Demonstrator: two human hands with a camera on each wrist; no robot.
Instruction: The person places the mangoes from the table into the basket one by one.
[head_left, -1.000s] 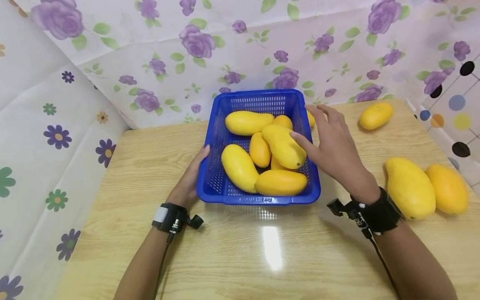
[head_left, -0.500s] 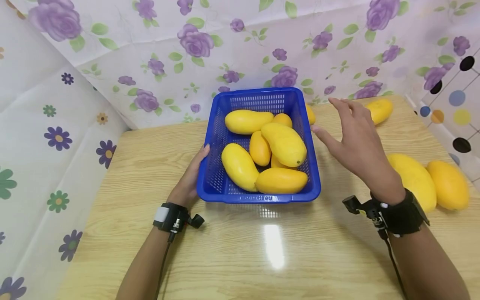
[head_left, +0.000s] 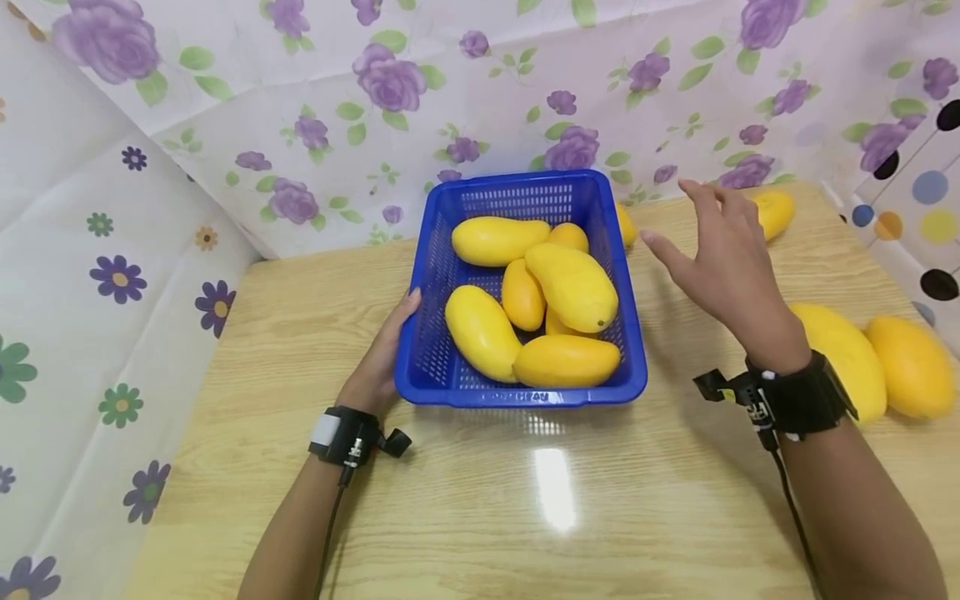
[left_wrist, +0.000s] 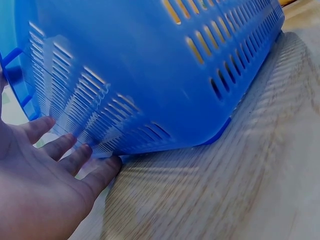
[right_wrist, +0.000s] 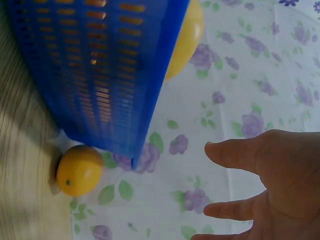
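Note:
A blue plastic basket stands on the table with several yellow mangoes inside; one mango lies on top of the others. My left hand rests against the basket's left side, thumb at the rim. In the left wrist view, the fingers spread fairly straight along the slotted wall. My right hand hovers to the right of the basket, holding nothing, fingers and thumb apart. Behind the basket's right side a mango sits on the table, partly hidden by the basket in the head view.
On the right of the table lie two mangoes side by side, a large mango partly behind the right wrist strap and another mango. A further mango sits near the back edge. Flower-patterned sheets rise behind and at left.
My right hand has moved right, from over the top mango in the basket to outside the basket's right rim. The left hand stays at the basket's side.

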